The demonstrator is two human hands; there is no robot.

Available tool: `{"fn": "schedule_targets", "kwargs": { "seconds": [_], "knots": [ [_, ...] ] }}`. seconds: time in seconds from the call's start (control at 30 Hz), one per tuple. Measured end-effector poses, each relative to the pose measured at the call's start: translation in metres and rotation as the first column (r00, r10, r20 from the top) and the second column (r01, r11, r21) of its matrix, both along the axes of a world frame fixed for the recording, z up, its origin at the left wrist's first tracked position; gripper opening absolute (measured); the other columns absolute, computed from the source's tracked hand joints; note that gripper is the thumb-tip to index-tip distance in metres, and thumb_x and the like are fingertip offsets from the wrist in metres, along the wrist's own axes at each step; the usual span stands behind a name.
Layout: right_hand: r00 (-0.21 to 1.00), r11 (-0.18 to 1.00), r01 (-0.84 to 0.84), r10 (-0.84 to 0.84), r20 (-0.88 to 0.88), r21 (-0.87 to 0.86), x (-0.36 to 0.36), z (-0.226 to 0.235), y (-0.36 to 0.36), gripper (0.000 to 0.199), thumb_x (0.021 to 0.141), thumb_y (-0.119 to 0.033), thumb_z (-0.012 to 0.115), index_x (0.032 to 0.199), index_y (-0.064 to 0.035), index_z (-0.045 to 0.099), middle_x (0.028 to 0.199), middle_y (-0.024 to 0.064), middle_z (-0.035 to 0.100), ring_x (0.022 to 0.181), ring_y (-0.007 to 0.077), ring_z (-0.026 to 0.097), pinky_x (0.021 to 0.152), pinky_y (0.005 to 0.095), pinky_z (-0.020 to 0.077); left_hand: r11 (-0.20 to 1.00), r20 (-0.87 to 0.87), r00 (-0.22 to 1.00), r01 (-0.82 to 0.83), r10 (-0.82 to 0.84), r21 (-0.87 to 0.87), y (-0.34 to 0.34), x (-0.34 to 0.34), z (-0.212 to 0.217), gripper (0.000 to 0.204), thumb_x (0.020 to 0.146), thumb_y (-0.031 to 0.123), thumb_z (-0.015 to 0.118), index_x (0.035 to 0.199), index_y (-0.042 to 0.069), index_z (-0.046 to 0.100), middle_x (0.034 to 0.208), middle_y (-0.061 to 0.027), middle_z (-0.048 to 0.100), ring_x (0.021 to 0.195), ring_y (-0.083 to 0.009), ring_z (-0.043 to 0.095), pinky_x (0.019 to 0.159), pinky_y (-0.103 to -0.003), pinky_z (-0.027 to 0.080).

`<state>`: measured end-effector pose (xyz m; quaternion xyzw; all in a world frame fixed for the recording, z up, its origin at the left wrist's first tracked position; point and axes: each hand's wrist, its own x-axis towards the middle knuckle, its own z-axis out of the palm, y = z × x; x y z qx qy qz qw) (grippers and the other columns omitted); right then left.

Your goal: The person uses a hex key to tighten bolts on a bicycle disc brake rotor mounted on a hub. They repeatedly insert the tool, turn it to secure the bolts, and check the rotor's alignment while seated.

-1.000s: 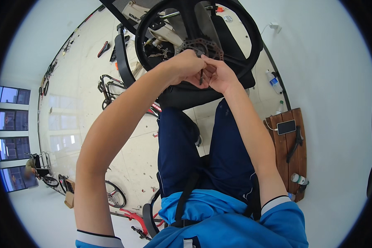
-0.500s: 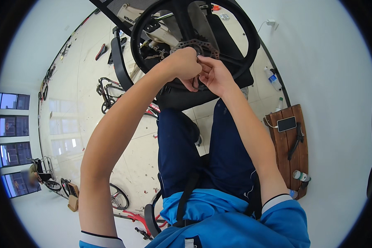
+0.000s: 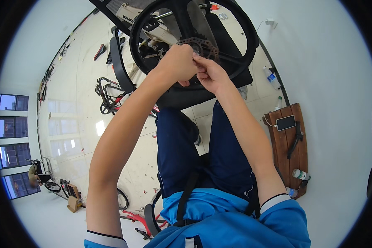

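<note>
Both hands meet at the hub of the black bicycle wheel, held up over the person's lap. The left hand curls closed beside the brake rotor; the right hand pinches something too small to tell. It could slip and drop to the floor, and the rotor's edge could nick a finger.

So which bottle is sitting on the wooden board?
The clear bottle with a green label, lying at the near end of the wooden board. The other bottles stand on the floor.

Matt black rubber tyre; dull grey metal brake disc, seemingly perforated; brown plank wooden bench; glossy tiled floor.
</note>
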<state>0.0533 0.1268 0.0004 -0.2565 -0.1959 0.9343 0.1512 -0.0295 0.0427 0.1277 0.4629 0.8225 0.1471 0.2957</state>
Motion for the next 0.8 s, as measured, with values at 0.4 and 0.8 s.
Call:
{"fn": "schedule_targets", "kwargs": {
  "seconds": [0.4,0.8],
  "knots": [
    [0.993,0.994,-0.105,0.105,-0.059,-0.005,0.01,0.002,0.007,0.015,0.093,-0.018,0.066,0.09,-0.0033,0.065,0.069,-0.0038,0.054,0.05,0.0005,0.035,0.041,0.0163,0.0222,0.98,0.468,0.865,-0.119,0.18,-0.156,-0.002,-0.019,-0.01,0.035,0.098,0.021,0.054,0.098,-0.013,0.064,0.086,-0.0226,0.069,0.07,-0.027,0.072,0.059,-0.03,0.06],
    [0.996,0.992,0.023,-0.033,0.084,0.121,0.009,0.011,0.003,0.017,0.09,-0.023,0.07,0.081,-0.0101,0.062,0.065,-0.0058,0.051,0.052,0.0021,0.039,0.046,0.019,0.0241,0.978,0.397,0.896,-0.156,0.2,-0.14,0.015,-0.013,-0.009,0.02,0.085,0.007,0.064,0.08,-0.012,0.065,0.079,-0.0202,0.07,0.072,-0.0248,0.073,0.069,-0.032,0.062]
  ]
}}
